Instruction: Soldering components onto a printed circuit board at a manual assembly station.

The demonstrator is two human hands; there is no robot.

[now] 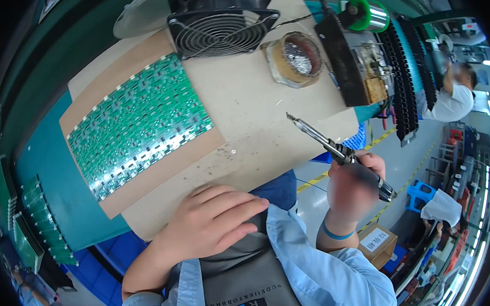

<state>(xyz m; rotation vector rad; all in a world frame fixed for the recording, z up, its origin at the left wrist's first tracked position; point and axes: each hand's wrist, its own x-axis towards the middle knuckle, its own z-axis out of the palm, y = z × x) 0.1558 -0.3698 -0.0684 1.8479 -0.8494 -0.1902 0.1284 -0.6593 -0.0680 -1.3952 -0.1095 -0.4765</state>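
Observation:
My right hand is closed around the handle of a soldering iron, held up off the right side of the bench. The iron's tip points up and to the left, over the brown work sheet, touching nothing. My left hand lies near the bench's front edge, in front of my body, its fingers extended, slightly bent and holding nothing. Farther left, a panel of green circuit boards rests on a brown board. Neither hand touches the panel.
At the back stand a black fan and a round tub with shiny metal bits. Back right are a green solder spool, a yellow sponge and black racks. More circuit boards stand at left. Another person sits far right.

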